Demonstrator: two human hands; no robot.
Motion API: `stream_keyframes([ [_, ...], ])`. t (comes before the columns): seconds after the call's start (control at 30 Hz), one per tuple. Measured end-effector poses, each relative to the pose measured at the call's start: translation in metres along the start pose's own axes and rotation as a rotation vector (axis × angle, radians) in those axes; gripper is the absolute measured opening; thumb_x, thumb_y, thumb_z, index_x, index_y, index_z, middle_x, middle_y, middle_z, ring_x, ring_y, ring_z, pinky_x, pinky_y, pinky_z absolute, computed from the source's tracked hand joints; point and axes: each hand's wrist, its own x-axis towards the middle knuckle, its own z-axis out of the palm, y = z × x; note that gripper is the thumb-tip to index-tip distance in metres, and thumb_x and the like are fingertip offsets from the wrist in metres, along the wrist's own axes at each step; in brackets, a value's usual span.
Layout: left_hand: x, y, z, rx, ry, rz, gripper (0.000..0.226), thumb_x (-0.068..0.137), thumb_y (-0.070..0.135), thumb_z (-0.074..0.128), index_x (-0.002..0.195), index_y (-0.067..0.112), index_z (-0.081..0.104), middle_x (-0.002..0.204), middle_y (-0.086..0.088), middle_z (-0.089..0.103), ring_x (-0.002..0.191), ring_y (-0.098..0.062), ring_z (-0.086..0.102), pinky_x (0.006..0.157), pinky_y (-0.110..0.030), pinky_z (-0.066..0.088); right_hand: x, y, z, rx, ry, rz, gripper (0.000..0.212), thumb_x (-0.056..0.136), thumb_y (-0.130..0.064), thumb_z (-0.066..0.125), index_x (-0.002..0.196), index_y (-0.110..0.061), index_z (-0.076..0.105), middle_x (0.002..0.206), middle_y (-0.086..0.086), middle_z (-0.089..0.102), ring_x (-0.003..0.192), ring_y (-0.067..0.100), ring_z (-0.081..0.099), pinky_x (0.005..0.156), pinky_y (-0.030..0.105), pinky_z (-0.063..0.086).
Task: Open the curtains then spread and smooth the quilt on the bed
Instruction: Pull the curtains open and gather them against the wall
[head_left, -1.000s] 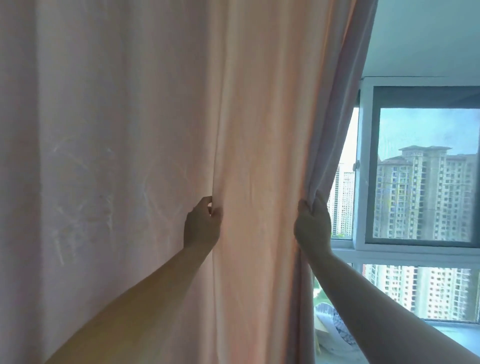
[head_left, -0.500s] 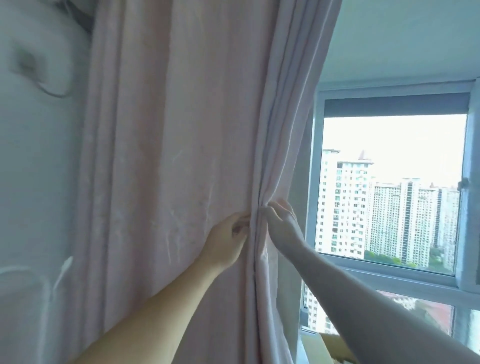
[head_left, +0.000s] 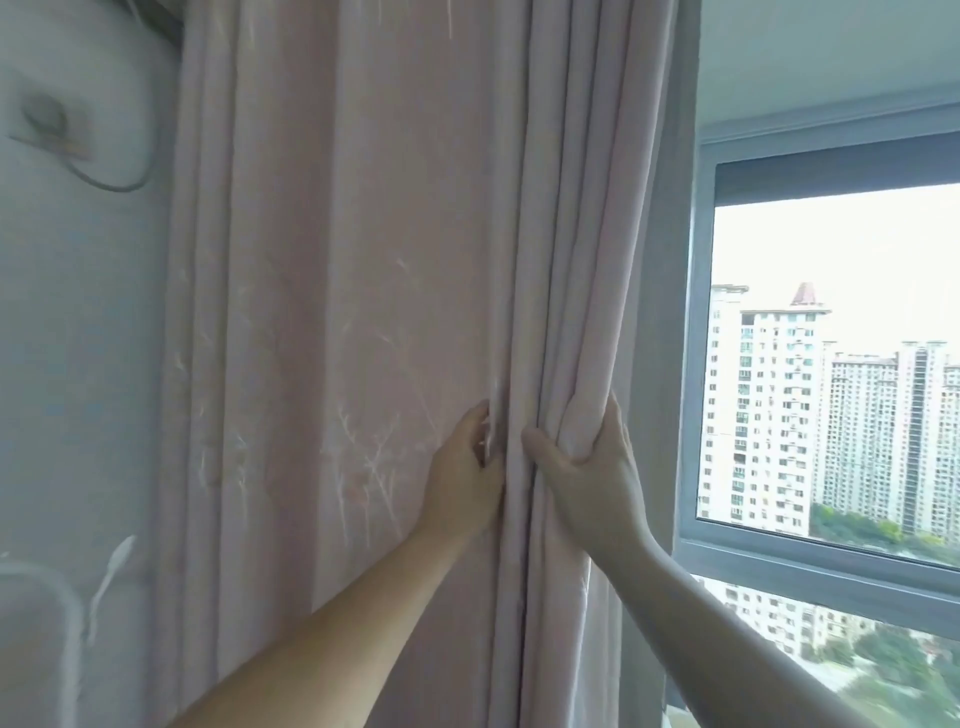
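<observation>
Curtain (head_left: 363, 312), pale pink, faint embroidered stems: bunched in folds against the wall (head_left: 78, 364), left of the window (head_left: 831, 364); right hand (head_left: 587, 462) wrapped round its gathered edge, thumb in front; left hand (head_left: 465, 467) pinching a fold just beside; tower blocks (head_left: 769, 405) beyond the glass.

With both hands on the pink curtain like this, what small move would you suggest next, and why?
Probably push the bunched folds a little further left toward the wall. The right hand grips the gathered edge of the pink curtain, the left hand pinches a fold beside it, and flat fabric remains between them and the wall.
</observation>
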Motion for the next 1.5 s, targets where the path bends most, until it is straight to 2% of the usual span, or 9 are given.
stream_keyframes([
  [0.3,0.013,0.006,-0.023,-0.008,-0.099,0.014,0.039,0.099,-0.012,0.055,0.122,0.013,0.073,0.117,0.000,0.078,0.117,-0.016,0.071,0.100,-0.029,0.055,0.029,0.028,0.033,0.220,-0.135,-0.110,0.055,0.086,-0.051,0.077,0.132,-0.060,0.048,0.130,-0.021,0.063,0.115,-0.004,0.063,0.087,0.012,0.052],
  [0.47,0.016,-0.007,-0.076,0.149,0.077,-0.020,0.029,0.100,0.004,0.061,0.112,0.024,0.078,0.111,0.010,0.078,0.110,-0.006,0.070,0.096,-0.028,0.053,0.044,0.038,0.090,0.321,-0.162,-0.120,0.082,0.085,-0.064,0.075,0.156,-0.044,0.039,0.156,-0.014,0.049,0.147,0.014,0.048,0.117,0.052,0.045],
  [0.63,0.052,-0.040,-0.137,0.482,0.588,0.028,0.043,0.090,0.020,0.077,0.124,0.034,0.056,0.135,0.022,0.046,0.131,-0.002,0.044,0.116,-0.027,0.033,0.045,0.036,0.135,0.406,-0.112,-0.135,0.085,0.089,-0.059,0.071,0.162,-0.039,0.032,0.161,-0.018,0.044,0.153,0.013,0.040,0.123,0.053,0.038],
  [0.77,0.081,-0.061,-0.176,0.290,0.429,-0.230,0.068,0.096,0.029,0.073,0.155,0.022,0.040,0.141,0.009,0.055,0.126,-0.009,0.056,0.107,-0.030,0.048,0.050,0.025,0.182,0.407,-0.035,-0.167,0.081,0.093,-0.048,0.065,0.164,-0.036,0.027,0.167,-0.012,0.037,0.158,0.020,0.032,0.126,0.055,0.031],
  [0.9,0.102,-0.089,-0.224,0.333,0.406,-0.109,0.013,0.096,0.016,0.066,0.091,0.007,0.075,0.078,-0.001,0.073,0.069,-0.017,0.067,0.060,-0.024,0.052,0.066,0.016,0.255,0.362,-0.005,-0.218,0.066,0.104,-0.038,0.050,0.166,-0.025,0.033,0.171,-0.013,0.031,0.161,0.013,0.022,0.131,0.048,0.022],
  [1.03,0.117,-0.107,-0.262,0.304,0.354,-0.132,0.017,0.094,0.026,0.067,0.089,0.013,0.076,0.083,-0.007,0.077,0.079,-0.023,0.074,0.068,-0.031,0.054,0.083,-0.003,0.340,0.261,-0.176,-0.255,0.054,0.112,-0.026,0.047,0.159,-0.040,0.026,0.172,-0.021,0.013,0.163,0.008,0.005,0.134,0.037,0.008],
  [1.17,0.132,-0.114,-0.291,0.127,0.386,-0.219,0.022,0.105,0.043,0.055,0.099,0.030,0.072,0.094,0.016,0.073,0.082,0.012,0.067,0.070,-0.008,0.046,0.109,-0.004,0.407,0.034,-0.464,-0.359,0.046,0.108,-0.037,0.044,0.152,-0.029,0.055,0.171,-0.005,0.027,0.162,0.027,0.018,0.132,0.038,0.015],
  [1.33,0.151,-0.110,-0.311,0.339,0.439,-0.102,0.032,0.104,0.035,0.056,0.074,0.024,0.056,0.068,0.018,0.055,0.070,-0.008,0.055,0.056,-0.011,0.036,0.104,0.002,0.401,0.174,-0.305,-0.227,0.042,0.098,-0.064,0.051,0.132,-0.041,0.060,0.165,-0.013,0.033,0.157,0.008,0.022,0.131,0.041,0.019],
  [1.5,0.181,-0.111,-0.325,0.511,0.497,-0.041,0.052,0.090,0.061,0.063,0.128,0.026,0.068,0.143,0.007,0.055,0.135,-0.013,0.051,0.115,-0.040,0.043,0.134,-0.019,0.392,0.287,-0.088,-0.312,0.061,0.101,-0.049,0.065,0.155,-0.034,0.044,0.173,-0.011,0.024,0.161,0.011,0.015,0.132,0.049,0.016],
])
